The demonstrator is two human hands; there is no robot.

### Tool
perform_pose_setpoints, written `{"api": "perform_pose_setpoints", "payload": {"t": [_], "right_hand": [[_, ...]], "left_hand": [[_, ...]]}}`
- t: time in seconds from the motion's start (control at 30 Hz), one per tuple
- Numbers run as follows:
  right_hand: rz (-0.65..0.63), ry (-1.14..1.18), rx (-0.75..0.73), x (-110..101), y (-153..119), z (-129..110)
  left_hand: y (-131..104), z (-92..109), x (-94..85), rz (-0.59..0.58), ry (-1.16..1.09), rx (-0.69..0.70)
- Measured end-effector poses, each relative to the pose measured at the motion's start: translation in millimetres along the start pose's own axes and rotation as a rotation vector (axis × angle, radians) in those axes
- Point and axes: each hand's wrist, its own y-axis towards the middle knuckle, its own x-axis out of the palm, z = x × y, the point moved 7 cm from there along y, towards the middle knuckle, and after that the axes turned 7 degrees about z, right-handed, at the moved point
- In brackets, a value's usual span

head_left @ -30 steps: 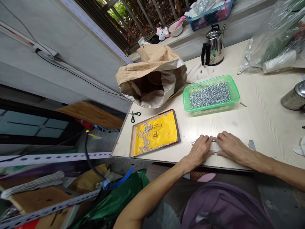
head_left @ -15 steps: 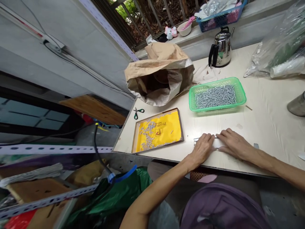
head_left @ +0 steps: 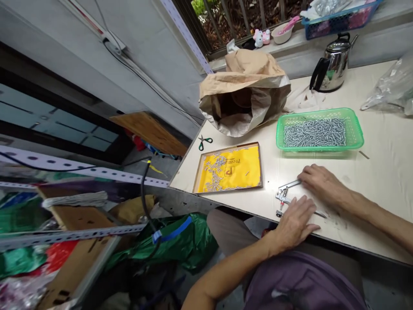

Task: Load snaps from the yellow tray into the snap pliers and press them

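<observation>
A metal tool (head_left: 283, 199) with two long arms and a small spring-like part lies near the front edge of the table. The fingertips of my right hand (head_left: 325, 183) are closed at the end of its upper arm. Over its lower arm rests my left hand (head_left: 295, 221), fingers stretched out and thumb apart. Left of the tool, a shallow tray (head_left: 262, 172) with a yellow lining (head_left: 238, 172) holds small metal pins (head_left: 214, 176). Behind my hands, a green basket (head_left: 359, 137) contains many more metal pins (head_left: 314, 132).
Green-handled scissors (head_left: 204, 142) lie by the table's left edge. An open brown paper bag (head_left: 247, 90) stands behind the tray. Further back are a steel kettle (head_left: 335, 64) and a clear plastic bag (head_left: 392, 90). A small thin strip (head_left: 364, 154) lies right of the basket.
The view has swung left. My hands were together over the tool, hiding most of it; now its arms are spread, and my left hand is lower and nearer the table edge.
</observation>
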Motion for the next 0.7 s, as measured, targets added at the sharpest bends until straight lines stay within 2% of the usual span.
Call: {"api": "perform_pose_setpoints", "payload": {"t": [0.13, 0.2, 0.27, 0.37, 0.43, 0.47, 0.53, 0.7], "right_hand": [[-0.093, 0.073, -0.322, 17, 4, -70], [-0.068, 0.057, -0.453, 31, 3, -89], [0.018, 0.017, -0.507, 44, 4, -94], [0.134, 0.004, -0.537, 57, 4, -92], [0.199, 0.058, -0.518, 57, 2, -87], [0.222, 0.096, -0.492, 55, 2, -84], [0.229, 0.143, -0.443, 53, 1, -79], [0.223, 0.027, -0.472, 46, -3, -92]], "left_hand": [[-25, 27, -11.8, -0.083, -0.040, 0.222], [-38, 17, -33.8, 0.004, 0.022, 0.204], [-46, -18, -70.5, 0.182, 0.127, 0.043], [-55, -94, -133.1, 0.447, 0.293, -0.365], [-54, -135, -156.4, 0.496, 0.340, -0.533], [-50, -151, -159.7, 0.473, 0.343, -0.568], [-39, -173, -154.5, 0.385, 0.338, -0.589], [-10, -194, -126.3, 0.181, 0.379, -0.604]]}}
